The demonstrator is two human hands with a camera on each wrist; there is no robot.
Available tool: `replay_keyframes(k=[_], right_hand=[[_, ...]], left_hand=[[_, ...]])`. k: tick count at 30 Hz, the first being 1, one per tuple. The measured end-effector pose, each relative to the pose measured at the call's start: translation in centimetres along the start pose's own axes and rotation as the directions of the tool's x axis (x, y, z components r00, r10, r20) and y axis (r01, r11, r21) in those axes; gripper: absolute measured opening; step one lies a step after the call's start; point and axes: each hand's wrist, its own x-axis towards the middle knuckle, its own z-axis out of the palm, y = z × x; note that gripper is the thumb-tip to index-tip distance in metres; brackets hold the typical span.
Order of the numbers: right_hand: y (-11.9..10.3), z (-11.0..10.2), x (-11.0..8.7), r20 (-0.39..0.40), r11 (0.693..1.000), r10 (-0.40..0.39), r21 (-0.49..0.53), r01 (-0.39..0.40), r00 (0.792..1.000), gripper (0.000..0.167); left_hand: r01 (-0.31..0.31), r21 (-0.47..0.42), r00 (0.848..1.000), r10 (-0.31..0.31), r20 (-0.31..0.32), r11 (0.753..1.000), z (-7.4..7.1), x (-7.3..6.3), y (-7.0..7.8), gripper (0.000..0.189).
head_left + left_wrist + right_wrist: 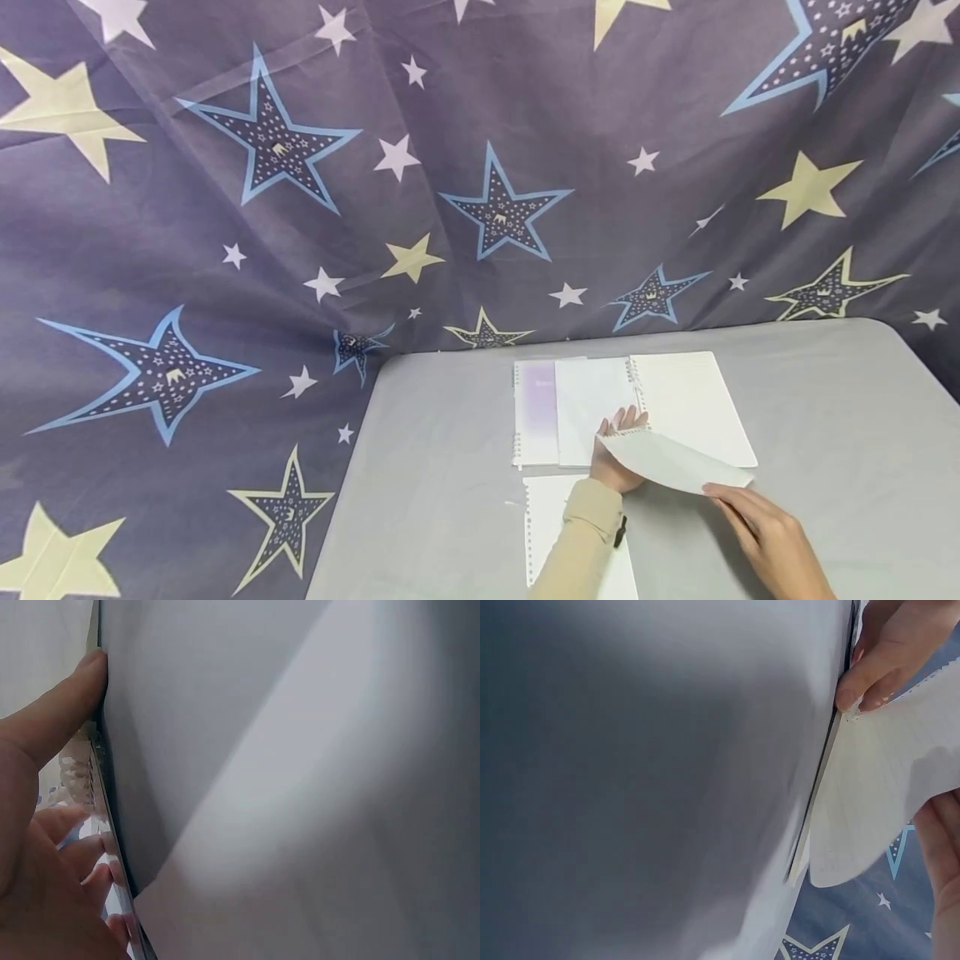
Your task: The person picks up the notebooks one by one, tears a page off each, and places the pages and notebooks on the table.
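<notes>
In the head view, a white sheet of paper [671,458] with a row of punched holes along one edge is lifted and bowed between the hands. My left hand [621,454] holds its holed end, fingertips showing beyond the edge. My right hand [761,521] pinches the opposite corner. The left wrist view shows the left hand [52,817] with its thumb on one side of a thin edge and its fingers on the other. In the right wrist view, the raised sheet [885,795] curves between the left hand [900,656] and the partly cropped right hand [945,840].
An open ring-bound notebook [693,400] lies behind the hands, its left page over a purple-and-white cover [536,417]. Another holed sheet [546,517] lies in front, partly under the left sleeve [581,537]. The grey table [427,467] meets a star-patterned cloth [540,108].
</notes>
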Motion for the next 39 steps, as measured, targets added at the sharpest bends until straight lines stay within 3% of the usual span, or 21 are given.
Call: replay_keyframes(k=[3,4,7,11,17,24,31,33,37,39], right_hand=[[-0.1,0.1,-0.4,-0.015,1.0,-0.007,0.003,0.007,1.0,0.015],[-0.1,0.1,-0.5,-0.017,1.0,-0.014,0.001,0.014,1.0,0.015],[0.0,0.3,-0.7,-0.026,0.998,-0.057,0.007,0.058,0.998,0.05],[-0.1,0.4,-0.7,-0.008,0.994,-0.108,0.008,0.108,0.994,0.056],[-0.4,0.4,-0.8,0.039,0.991,-0.136,0.005,0.136,0.99,0.061],[-0.3,0.5,-0.7,0.066,0.974,-0.222,-0.025,0.224,0.973,0.061],[-0.4,0.2,-0.6,0.108,0.961,-0.258,-0.071,0.266,0.96,0.068],[-0.6,0.1,-0.8,0.143,0.964,-0.247,-0.061,0.258,0.958,0.066],[-1.3,0.2,-1.7,0.219,0.975,-0.206,-0.035,0.219,0.954,0.019],[-1.6,0.2,-2.2,0.24,0.98,-0.178,-0.038,0.193,0.954,0.035]], left_hand=[[0.016,-0.023,1.0,-0.016,0.009,1.0,-0.1,0.0,-0.1,0.061],[0.018,-0.016,1.0,-0.018,0.016,1.0,-0.2,0.1,-0.1,0.061],[0.016,0.022,0.999,-0.017,0.049,1.0,-0.4,0.1,-0.1,0.061],[0.022,0.054,0.998,-0.025,0.06,0.998,-0.5,-0.1,-0.1,0.06],[0.022,-0.048,0.999,-0.021,0.027,0.999,-0.3,-0.4,-0.2,0.058],[0.004,-0.279,1.0,-0.012,-0.027,0.96,0.2,-0.8,-0.3,0.058],[-0.011,-0.138,0.999,0.005,-0.043,0.99,0.5,-1.1,-0.3,0.058],[-0.008,-0.124,1.0,0.004,-0.031,0.992,0.7,-0.8,-0.1,0.058],[0.013,-0.192,1.0,-0.014,-0.004,0.981,3.1,1.2,-0.5,0.062],[0.017,-0.229,1.0,-0.016,0.005,0.973,4.2,2.1,-0.8,0.065]])
